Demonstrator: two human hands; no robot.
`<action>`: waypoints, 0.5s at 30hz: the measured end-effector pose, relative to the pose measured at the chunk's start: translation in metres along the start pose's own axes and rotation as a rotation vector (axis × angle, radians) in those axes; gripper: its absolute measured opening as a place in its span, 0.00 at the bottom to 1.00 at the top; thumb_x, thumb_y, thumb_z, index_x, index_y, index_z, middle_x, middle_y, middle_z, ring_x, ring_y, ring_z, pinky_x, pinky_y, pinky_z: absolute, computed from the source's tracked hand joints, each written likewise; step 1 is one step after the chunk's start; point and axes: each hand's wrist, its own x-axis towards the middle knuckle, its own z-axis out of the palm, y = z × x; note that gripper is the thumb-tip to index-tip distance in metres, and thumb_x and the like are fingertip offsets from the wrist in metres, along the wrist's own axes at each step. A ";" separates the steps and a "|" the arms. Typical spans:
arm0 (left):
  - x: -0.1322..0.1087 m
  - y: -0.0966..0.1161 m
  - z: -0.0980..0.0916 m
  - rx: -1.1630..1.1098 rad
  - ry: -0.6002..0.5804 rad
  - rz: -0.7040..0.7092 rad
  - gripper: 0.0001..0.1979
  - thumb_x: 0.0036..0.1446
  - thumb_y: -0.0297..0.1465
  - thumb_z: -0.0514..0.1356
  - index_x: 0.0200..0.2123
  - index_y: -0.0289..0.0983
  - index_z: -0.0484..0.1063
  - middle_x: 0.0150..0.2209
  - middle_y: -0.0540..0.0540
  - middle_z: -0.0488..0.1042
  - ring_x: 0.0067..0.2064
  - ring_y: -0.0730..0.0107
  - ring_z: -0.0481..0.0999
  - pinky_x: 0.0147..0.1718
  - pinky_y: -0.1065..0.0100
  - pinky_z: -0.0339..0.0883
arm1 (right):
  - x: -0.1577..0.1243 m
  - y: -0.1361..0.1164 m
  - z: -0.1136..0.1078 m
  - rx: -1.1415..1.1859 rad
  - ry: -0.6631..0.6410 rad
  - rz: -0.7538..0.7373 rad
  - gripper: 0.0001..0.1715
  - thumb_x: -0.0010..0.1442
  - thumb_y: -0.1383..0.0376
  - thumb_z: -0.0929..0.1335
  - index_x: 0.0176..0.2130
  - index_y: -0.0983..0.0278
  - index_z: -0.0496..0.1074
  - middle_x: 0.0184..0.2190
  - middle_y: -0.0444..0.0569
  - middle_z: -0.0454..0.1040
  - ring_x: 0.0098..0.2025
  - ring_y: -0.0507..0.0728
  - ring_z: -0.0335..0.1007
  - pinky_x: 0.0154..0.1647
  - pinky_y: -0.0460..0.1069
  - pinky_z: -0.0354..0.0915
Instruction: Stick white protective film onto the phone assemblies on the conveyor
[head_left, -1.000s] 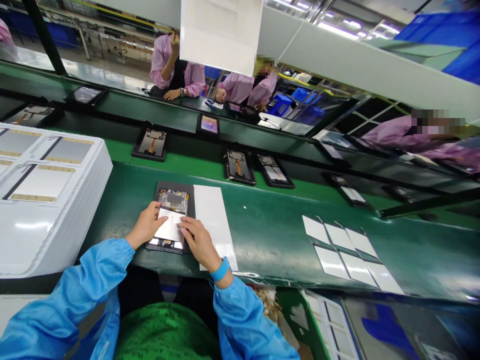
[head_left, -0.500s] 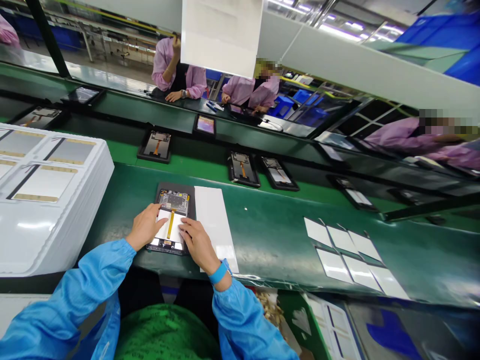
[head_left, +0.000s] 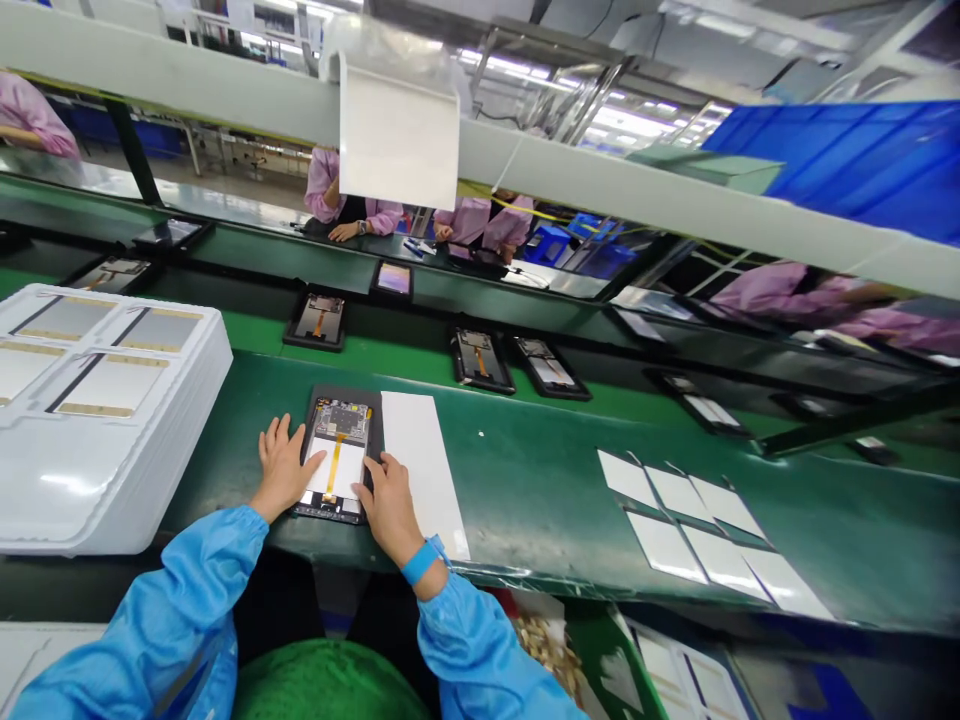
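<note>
An opened tablet (head_left: 343, 422) lies on a dark pad on the green bench, its circuit board at the far end and a white battery (head_left: 346, 466) crossed by an orange ribbon cable nearer me. My left hand (head_left: 283, 468) has its fingers spread at the left side, the thumb reaching onto the battery. At the right edge, my right hand (head_left: 392, 505) touches the tablet with its fingers apart. A white sheet (head_left: 427, 460) lies flat just right of the pad, partly under my right hand.
White trays (head_left: 176, 430) of battery-like pieces are stacked at left. Several white pieces (head_left: 720, 550) lie in two rows at right. Beyond the bench, more open devices (head_left: 480, 358) sit on a green line. People in pink (head_left: 480, 222) sit across.
The view has tilted up slightly. My left hand has moved left and down from the circuit board area, its fingers spreading. My right hand has shifted down toward the tablet's right edge.
</note>
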 end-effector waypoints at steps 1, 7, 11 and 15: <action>-0.002 0.001 0.001 -0.050 0.010 -0.021 0.27 0.59 0.40 0.59 0.58 0.31 0.69 0.67 0.30 0.58 0.70 0.40 0.49 0.65 0.40 0.41 | 0.000 0.000 0.001 0.013 -0.015 0.013 0.25 0.59 0.70 0.70 0.56 0.66 0.71 0.58 0.64 0.64 0.58 0.69 0.62 0.60 0.66 0.63; -0.004 0.026 -0.005 -0.729 -0.099 -0.157 0.38 0.57 0.40 0.64 0.66 0.39 0.54 0.55 0.38 0.74 0.53 0.55 0.76 0.53 0.54 0.69 | -0.008 0.012 -0.034 0.194 -0.137 0.060 0.31 0.58 0.67 0.71 0.60 0.62 0.67 0.63 0.58 0.63 0.64 0.65 0.60 0.63 0.61 0.62; 0.048 0.073 -0.003 -1.012 -0.176 -0.324 0.39 0.55 0.35 0.68 0.66 0.40 0.54 0.44 0.40 0.78 0.36 0.63 0.81 0.37 0.61 0.76 | -0.011 0.062 -0.128 0.234 -0.116 0.046 0.27 0.62 0.62 0.67 0.60 0.60 0.67 0.64 0.56 0.63 0.58 0.62 0.69 0.48 0.54 0.74; 0.143 0.133 0.024 -0.808 -0.076 -0.297 0.35 0.58 0.33 0.65 0.65 0.37 0.55 0.43 0.40 0.78 0.36 0.67 0.79 0.37 0.64 0.75 | 0.013 0.145 -0.227 -0.001 0.090 0.118 0.22 0.64 0.59 0.65 0.56 0.62 0.71 0.55 0.56 0.72 0.49 0.60 0.74 0.46 0.53 0.73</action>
